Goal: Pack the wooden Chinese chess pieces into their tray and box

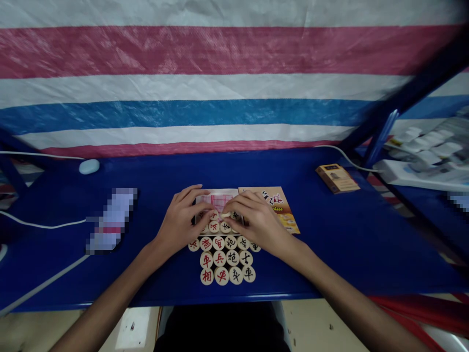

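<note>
Fingertips of my left hand (183, 215) come together over the left side of a small open box (236, 191), beside a red-marked piece; what they grip, if anything, is hidden. At the box's right side, my right hand (258, 220) pinches a Chinese chess piece (225, 215) tilted on edge between thumb and fingers. Inside the box lie pink-lined paper (222, 200) and several round pieces. In front of it, rows of pieces sit on the blue table, red-marked ones like this piece (206, 276) on the left, black-marked ones like this piece (248, 274) on the right.
A printed chess box lid (289, 220) lies right of the box. Farther right are a small carton (337, 178) and a white power strip (421, 176). On the left are a blurred-out phone (113, 220) with cables and a pale blue rounded object (89, 166). A striped sheet (220, 112) hangs behind.
</note>
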Demonstrator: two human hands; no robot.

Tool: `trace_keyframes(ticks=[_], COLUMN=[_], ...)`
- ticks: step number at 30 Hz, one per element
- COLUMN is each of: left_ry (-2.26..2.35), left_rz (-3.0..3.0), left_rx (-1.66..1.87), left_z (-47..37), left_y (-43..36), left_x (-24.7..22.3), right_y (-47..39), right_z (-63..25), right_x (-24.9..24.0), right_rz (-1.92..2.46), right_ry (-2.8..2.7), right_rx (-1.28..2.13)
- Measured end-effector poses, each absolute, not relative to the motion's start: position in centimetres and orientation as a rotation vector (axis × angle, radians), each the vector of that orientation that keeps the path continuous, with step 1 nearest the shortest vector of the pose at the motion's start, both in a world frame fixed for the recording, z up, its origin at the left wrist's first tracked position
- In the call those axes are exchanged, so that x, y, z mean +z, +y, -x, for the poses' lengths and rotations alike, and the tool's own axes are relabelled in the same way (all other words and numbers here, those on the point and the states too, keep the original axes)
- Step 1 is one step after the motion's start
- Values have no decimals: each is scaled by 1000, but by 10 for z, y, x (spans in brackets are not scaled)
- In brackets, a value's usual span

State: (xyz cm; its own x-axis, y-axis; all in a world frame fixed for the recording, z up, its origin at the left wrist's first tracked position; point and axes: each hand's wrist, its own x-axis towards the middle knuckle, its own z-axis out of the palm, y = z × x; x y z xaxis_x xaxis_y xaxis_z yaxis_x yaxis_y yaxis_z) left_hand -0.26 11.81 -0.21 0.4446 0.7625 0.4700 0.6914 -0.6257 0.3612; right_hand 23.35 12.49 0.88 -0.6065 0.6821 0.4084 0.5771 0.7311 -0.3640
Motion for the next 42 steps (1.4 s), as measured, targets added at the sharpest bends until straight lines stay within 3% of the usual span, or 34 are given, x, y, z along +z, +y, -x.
trace_keyframes(ticks=[33, 42], left_ry=[1429, 1665], left_rz=[-2423, -2084], left_rx=[1222, 1316], left_z=[8, 23], left_y=[121, 42], left_x=[10, 3], right_y=[123, 52], right_z=[-241, -269], right_x=[15, -1], right_rz=[963, 1071], right_ry=[-2287, -1973], right_rx=[292, 24])
